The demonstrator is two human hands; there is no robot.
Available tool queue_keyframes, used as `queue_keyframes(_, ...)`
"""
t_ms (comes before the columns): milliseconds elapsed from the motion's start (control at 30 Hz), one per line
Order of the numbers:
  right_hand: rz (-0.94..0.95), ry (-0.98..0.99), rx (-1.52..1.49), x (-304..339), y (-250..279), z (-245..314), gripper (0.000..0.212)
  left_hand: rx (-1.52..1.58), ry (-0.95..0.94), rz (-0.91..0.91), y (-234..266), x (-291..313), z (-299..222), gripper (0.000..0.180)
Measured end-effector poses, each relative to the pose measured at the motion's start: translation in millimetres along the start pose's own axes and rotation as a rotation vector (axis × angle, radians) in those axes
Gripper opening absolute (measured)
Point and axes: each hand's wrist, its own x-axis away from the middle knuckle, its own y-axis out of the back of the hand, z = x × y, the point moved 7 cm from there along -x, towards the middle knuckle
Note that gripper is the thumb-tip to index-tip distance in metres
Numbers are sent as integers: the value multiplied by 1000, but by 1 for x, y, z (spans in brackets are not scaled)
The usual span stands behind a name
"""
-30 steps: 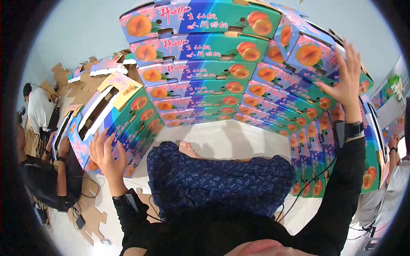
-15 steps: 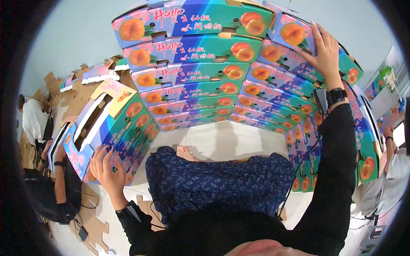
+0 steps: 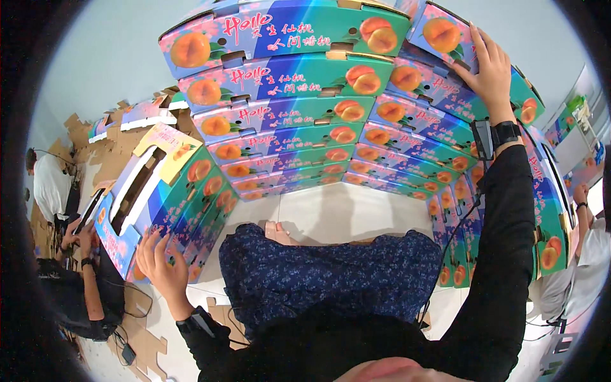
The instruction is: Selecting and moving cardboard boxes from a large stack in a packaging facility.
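Note:
My right hand rests on the top printed carton of the right-hand stack, fingers stretched toward its upper edge and thumb spread out to the left. That carton shows orange peaches on pink, blue and green. My left hand has its fingers apart and touches the near side of the left stack, whose top carton has a long open slot and a yellow flap. Straight ahead, between these stacks, rises another tall stack of matching peach cartons.
More peach cartons stand on the right, beside my arm. Flat brown cardboard lies at the far left. On the left a person in black handles a carton; a person in white is farther back. Another person's arm shows at the right.
Both hands stay at their cartons, with only slight shifts. The view has moved a little. On the left, the co-worker's hands have come together at a carton.

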Motion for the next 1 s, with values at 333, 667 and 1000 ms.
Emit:
queue_keyframes(333,97,71,31,12,-28,29,81,-8,-18,25,-6,-5,-3,26)
queue_keyframes(667,182,-216,-112,0,-12,33,88,-126,95,-28,-21,-39,35,53)
queue_keyframes(1000,197,50,424,27,8,1,62,-350,127,339,-65,-26,84,77)
